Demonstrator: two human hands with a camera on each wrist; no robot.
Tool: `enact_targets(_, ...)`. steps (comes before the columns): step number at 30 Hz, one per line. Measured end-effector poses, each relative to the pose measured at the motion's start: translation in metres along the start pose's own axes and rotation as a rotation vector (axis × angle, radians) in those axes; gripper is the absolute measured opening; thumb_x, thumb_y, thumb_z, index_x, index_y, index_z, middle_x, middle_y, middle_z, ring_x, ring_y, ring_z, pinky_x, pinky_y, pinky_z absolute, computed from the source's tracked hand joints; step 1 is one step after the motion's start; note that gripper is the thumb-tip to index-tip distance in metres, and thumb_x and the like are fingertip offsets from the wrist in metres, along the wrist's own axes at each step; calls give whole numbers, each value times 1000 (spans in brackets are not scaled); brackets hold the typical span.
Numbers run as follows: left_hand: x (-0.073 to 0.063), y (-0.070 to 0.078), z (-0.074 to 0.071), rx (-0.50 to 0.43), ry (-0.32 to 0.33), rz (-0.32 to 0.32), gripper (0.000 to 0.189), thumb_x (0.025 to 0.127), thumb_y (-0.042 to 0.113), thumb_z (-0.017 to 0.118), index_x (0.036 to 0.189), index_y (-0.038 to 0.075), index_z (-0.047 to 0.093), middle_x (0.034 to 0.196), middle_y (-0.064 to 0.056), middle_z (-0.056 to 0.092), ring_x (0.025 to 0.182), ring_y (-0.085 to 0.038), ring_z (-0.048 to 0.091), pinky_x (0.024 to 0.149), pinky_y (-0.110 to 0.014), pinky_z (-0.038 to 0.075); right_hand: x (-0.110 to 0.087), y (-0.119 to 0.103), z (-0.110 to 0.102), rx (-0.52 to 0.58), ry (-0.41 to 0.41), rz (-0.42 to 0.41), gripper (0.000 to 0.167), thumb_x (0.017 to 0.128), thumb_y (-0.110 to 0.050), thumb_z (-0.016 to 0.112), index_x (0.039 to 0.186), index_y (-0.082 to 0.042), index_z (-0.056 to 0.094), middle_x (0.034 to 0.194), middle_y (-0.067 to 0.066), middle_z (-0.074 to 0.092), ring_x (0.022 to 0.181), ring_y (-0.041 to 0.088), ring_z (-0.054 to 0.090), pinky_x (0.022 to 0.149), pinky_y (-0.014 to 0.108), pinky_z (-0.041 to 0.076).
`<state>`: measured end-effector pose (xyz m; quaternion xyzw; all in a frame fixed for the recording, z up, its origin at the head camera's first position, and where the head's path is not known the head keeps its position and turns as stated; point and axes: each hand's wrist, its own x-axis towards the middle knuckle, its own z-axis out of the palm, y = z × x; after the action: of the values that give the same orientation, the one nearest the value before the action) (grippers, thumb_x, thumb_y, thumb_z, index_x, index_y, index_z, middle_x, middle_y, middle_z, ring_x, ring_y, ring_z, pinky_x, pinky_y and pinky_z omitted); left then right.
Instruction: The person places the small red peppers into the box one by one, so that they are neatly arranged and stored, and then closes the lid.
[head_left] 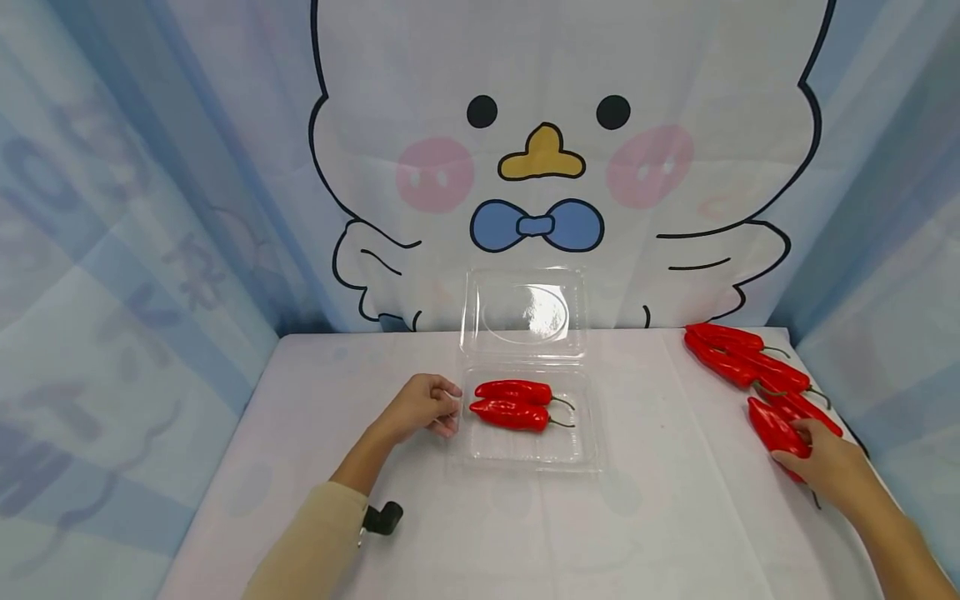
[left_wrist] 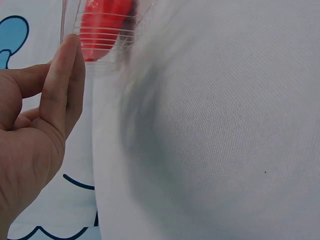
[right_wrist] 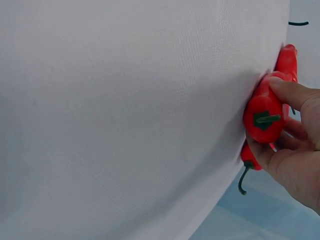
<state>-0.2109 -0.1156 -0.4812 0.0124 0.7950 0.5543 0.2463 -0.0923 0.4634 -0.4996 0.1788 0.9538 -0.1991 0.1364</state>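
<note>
Two glossy red chili peppers (head_left: 512, 415) lie side by side in an open clear plastic box (head_left: 525, 454), their green stems toward the right. My left hand (head_left: 429, 406) is at the box's left wall, its fingertips against or very close to the ribbed side (left_wrist: 107, 37). Nothing shows between its thumb and fingers. At the table's right edge, my right hand (head_left: 828, 467) grips another red chili pepper (right_wrist: 263, 117), thumb on one side and fingers on the other. That pepper's stem end faces the right wrist camera. Several more red peppers (head_left: 720, 358) lie together just beyond it.
The box's transparent lid (head_left: 517, 312) stands raised at its back, near a curtain (head_left: 540, 50) printed with a cartoon face. A white cloth covers the table (head_left: 660, 517). Blue patterned curtains (head_left: 112, 292) hang at both sides.
</note>
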Motion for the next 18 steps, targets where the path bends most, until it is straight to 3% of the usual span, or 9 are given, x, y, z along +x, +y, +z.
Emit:
enact_targets(9, 1, -2, -1, 0, -12, 22, 25, 97, 2, 67, 121, -4, 63, 87, -15, 69, 64, -19, 72, 60, -30, 64, 0, 3, 3, 38, -1, 0, 103, 82, -37, 86, 146, 17, 25, 129, 46, 37, 112, 59, 41, 71, 55, 64)
enact_targets(18, 2, -3, -1, -4, -20, 20, 27, 97, 4, 68, 122, -4, 62, 87, -15, 70, 64, -19, 73, 61, -30, 64, -7, 1, 0, 16, 34, -66, 97, 84, -35, 84, 146, 14, 28, 129, 46, 37, 111, 60, 39, 69, 56, 64)
